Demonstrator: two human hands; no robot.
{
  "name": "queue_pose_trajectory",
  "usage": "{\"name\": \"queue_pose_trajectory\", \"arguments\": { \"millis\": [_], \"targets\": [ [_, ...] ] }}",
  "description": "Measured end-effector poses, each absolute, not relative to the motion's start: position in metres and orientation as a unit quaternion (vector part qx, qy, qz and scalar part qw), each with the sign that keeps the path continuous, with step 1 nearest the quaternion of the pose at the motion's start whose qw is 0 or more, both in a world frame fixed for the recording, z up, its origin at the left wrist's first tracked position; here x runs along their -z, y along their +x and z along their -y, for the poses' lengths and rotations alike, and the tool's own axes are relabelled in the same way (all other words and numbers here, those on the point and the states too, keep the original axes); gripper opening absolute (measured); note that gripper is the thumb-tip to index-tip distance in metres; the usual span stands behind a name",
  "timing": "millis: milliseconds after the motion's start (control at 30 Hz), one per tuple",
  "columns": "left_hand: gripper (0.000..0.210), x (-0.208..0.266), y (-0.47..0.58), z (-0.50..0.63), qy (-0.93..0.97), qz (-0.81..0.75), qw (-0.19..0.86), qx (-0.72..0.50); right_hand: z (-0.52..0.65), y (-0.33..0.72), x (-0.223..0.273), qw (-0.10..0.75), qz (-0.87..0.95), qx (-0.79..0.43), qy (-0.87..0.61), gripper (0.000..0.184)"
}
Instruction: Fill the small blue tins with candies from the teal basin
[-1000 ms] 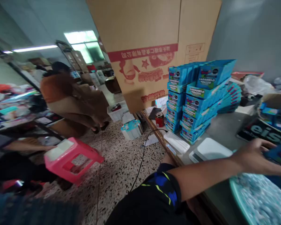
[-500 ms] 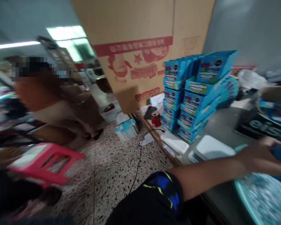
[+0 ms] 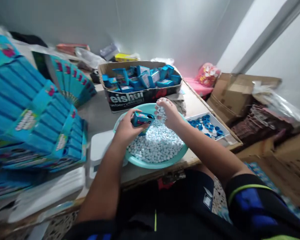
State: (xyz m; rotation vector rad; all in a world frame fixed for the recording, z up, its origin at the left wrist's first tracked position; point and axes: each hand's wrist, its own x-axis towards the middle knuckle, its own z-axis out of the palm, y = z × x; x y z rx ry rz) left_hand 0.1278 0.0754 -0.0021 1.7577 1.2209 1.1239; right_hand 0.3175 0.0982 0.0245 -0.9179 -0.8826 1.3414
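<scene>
My left hand (image 3: 128, 128) is wrapped round a small blue box (image 3: 142, 118), tilted, with a dark round hole in the end facing right. Just to its right, my right hand (image 3: 167, 111) is closed round a handful of small white candies (image 3: 161, 111), some showing between its fingers. Both hands are over a round turquoise basin (image 3: 155, 165) heaped with the same white and pale-blue pieces. Behind the basin stands an open black carton (image 3: 140, 96) full of small blue boxes (image 3: 142, 78).
Stacked blue display boxes (image 3: 35, 123) rise on the left, beside a white scale (image 3: 98, 146). A shallow white tray (image 3: 223, 141) holds blue caps (image 3: 207, 126) on the right. Brown cardboard boxes (image 3: 221, 90) stand beyond the table's right edge.
The view has swung right, from the floor and the large carton to the basin. My left hand still holds a blue item; my right hand has come into view with candies.
</scene>
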Motion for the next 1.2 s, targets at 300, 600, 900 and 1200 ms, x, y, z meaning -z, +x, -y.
{"name": "queue_pose_trajectory", "arguments": {
  "millis": [300,600,900,1200],
  "targets": [
    [0.046,-0.007,0.131,-0.067,0.740,-0.482,0.298,-0.363,-0.104,0.292,-0.025,0.624,0.423,-0.541,-0.372,0.033],
    [0.048,-0.005,0.133,-0.063,0.763,-0.456,0.220,-0.402,-0.097,0.294,-0.022,0.641,0.429,-0.545,-0.331,0.039],
    [0.047,-0.006,0.138,-0.060,0.753,-0.486,0.204,-0.394,-0.095,0.291,-0.023,0.646,0.467,-0.505,-0.333,0.047],
    [0.053,-0.005,0.138,-0.060,0.742,-0.500,0.280,-0.348,-0.094,0.297,-0.021,0.627,0.519,-0.495,-0.304,0.044]
  ]
}}
